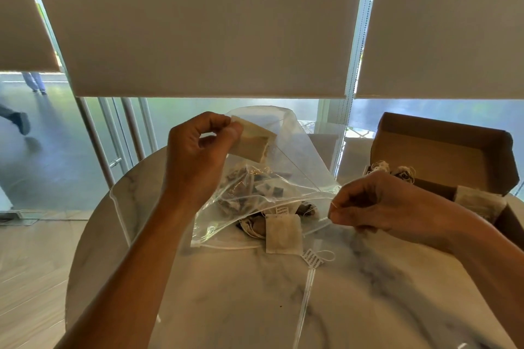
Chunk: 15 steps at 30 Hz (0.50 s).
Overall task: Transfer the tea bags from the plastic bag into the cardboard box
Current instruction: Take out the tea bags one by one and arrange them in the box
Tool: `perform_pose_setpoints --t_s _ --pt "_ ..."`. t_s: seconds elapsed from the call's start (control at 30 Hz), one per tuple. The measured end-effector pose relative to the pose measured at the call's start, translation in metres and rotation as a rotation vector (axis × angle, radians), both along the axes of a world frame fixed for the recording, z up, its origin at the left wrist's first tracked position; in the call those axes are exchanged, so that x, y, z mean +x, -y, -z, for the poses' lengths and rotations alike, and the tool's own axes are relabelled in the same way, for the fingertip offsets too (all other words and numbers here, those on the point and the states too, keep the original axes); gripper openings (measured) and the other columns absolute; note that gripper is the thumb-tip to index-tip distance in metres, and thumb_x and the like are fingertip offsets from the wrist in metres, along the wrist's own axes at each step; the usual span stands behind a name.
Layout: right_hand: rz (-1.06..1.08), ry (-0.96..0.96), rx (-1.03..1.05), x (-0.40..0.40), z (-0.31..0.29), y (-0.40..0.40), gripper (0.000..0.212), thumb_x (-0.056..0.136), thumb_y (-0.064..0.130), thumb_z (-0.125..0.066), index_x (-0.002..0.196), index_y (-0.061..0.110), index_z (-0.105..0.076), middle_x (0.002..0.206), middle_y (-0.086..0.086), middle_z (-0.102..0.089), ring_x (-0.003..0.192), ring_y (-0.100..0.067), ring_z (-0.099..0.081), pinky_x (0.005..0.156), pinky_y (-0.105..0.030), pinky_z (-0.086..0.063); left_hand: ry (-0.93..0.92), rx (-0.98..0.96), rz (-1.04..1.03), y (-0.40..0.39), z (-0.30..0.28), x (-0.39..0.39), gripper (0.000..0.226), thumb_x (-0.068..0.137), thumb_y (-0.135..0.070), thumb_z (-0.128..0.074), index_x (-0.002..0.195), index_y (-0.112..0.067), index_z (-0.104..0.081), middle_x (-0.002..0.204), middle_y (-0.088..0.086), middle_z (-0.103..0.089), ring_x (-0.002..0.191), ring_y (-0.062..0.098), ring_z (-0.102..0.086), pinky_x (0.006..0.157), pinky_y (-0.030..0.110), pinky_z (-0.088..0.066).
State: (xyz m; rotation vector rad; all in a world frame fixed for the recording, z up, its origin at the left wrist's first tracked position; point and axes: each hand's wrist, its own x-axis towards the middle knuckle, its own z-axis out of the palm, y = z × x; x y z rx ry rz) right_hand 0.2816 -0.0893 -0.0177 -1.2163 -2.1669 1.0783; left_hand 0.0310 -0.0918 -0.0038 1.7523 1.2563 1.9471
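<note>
A clear plastic bag lies on the round marble table, its mouth toward me, with several tea bags inside. My left hand is raised over the bag and pinches a pale tea bag by its corner. My right hand pinches a thin white string beside the bag's mouth. Another tea bag lies at the mouth, its paper tag on the table. The open cardboard box stands at the right, with tea bags in it.
The table's curved edge runs close on the left, above a wooden floor. Roller blinds hang behind the table over a glass wall. A person's legs pass outside at the far left.
</note>
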Motion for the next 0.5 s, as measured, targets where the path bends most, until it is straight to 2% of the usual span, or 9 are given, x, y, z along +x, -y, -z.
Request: perform_pose_setpoints --t_s 0.1,0.17,0.23,0.33,0.43,0.5 --pt "0.082 -0.031 0.105 0.005 -0.003 -0.001 0.011 0.079 0.026 -0.07 0.086 0.021 -0.076 0.086 0.003 -0.074 0.082 -0.02 -0.069 0.082 -0.034 -0.056 -0.009 -0.074 0.039 -0.003 0.002 0.001 0.013 0.086 -0.014 -0.063 0.077 -0.021 -0.067 0.076 -0.011 -0.064 0.072 -0.01 -0.058 0.057 0.004 -0.041" --pt "0.097 -0.122 0.182 0.004 -0.008 0.001 0.015 0.073 0.03 -0.071 0.087 0.024 -0.075 0.087 0.002 -0.074 0.08 -0.023 -0.069 0.078 -0.035 -0.056 -0.035 -0.153 0.069 -0.004 0.006 0.003 0.011 0.084 -0.013 -0.065 0.075 -0.019 -0.068 0.078 -0.006 -0.064 0.07 -0.008 -0.058 0.054 0.005 -0.041" --pt "0.088 -0.234 0.197 0.001 -0.013 0.003 0.025 0.067 0.031 -0.072 0.092 0.026 -0.071 0.085 -0.003 -0.074 0.075 -0.025 -0.069 0.07 -0.034 -0.054 -0.097 -0.232 0.089 -0.006 0.011 0.009 0.008 0.082 -0.017 -0.066 0.076 -0.021 -0.069 0.08 -0.004 -0.066 0.07 -0.004 -0.058 0.054 0.007 -0.043" --pt "0.087 -0.342 0.19 -0.004 -0.017 0.007 0.031 0.065 0.026 -0.074 0.094 0.02 -0.067 0.079 -0.004 -0.074 0.068 -0.018 -0.068 0.064 -0.026 -0.052 -0.176 -0.308 0.112 -0.007 0.019 0.018 0.007 0.079 -0.029 -0.069 0.075 -0.023 -0.07 0.082 -0.005 -0.067 0.071 0.001 -0.059 0.058 0.015 -0.048" --pt "0.106 -0.403 0.222 -0.008 -0.02 0.013 0.017 0.064 0.024 -0.075 0.08 0.018 -0.07 0.077 -0.001 -0.073 0.067 -0.011 -0.067 0.061 -0.016 -0.049 -0.24 -0.312 0.095 -0.008 0.024 0.026 0.017 0.071 -0.044 -0.067 0.073 -0.028 -0.07 0.077 -0.01 -0.067 0.07 0.004 -0.059 0.062 0.023 -0.051" --pt "0.141 -0.295 0.275 -0.009 -0.02 0.013 0.007 0.069 0.024 -0.076 0.075 0.023 -0.072 0.084 0.006 -0.073 0.076 -0.006 -0.067 0.07 -0.017 -0.049 -0.253 -0.303 0.127 -0.006 0.025 0.032 0.014 0.073 -0.042 -0.07 0.072 -0.028 -0.069 0.077 -0.011 -0.067 0.071 0.002 -0.058 0.064 0.017 -0.048"
